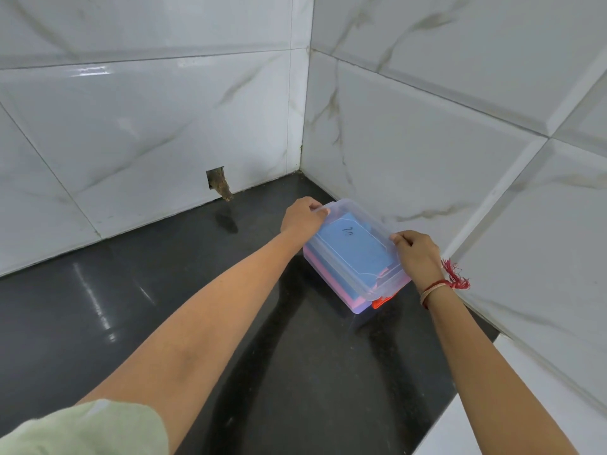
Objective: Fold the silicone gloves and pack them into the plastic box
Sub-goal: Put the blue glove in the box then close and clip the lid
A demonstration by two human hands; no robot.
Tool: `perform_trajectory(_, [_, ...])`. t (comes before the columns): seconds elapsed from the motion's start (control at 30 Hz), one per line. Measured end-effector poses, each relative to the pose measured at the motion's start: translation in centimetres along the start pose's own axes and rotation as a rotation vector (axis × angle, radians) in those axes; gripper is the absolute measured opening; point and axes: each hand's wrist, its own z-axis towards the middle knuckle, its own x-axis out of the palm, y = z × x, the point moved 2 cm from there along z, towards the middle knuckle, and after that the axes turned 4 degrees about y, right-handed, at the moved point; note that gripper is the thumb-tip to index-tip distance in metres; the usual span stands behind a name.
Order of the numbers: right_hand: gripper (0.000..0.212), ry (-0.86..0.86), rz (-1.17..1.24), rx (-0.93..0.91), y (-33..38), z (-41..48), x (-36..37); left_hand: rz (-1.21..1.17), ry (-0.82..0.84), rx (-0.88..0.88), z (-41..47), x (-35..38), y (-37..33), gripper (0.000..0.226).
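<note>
A clear plastic box point(331, 292) stands on the black counter close to the right tiled wall. Through its clear lid point(353, 247) I see blue and pink folded silicone gloves point(354, 254) inside. My left hand point(302, 218) grips the lid's far left end. My right hand point(418, 254) grips the lid's near right end. The lid lies over the box, slightly tilted. An orange latch point(382, 302) shows at the box's near end.
The black counter point(164, 307) runs into a corner of white marble-look tiled walls. A small hole with a brown stub point(220, 183) sits low in the back wall. The counter's near right edge point(473, 366) drops off by a white surface.
</note>
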Motion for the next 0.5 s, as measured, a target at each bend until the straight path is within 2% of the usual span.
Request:
perform_trajectory(0.13, [0.024,0.096,0.101,0.065,0.05,0.44,-0.23,-0.089,0.004,-0.101,-0.04,0.28,0.33,0.032])
perform_trajectory(0.23, [0.024,0.189,0.214,0.089,0.04,0.39,-0.67,-0.275,0.096,-0.335,-0.44,0.24,0.83,0.059])
perform_trajectory(0.33, [0.023,0.17,0.202,0.082,0.03,0.16,-0.38,-0.417,0.178,-0.458,-0.8,0.12,0.83,0.073])
perform_trajectory(0.5, [0.029,0.132,0.194,0.098,-0.24,-0.05,0.21,-0.582,0.148,-0.539,-0.87,0.2,0.88,0.076])
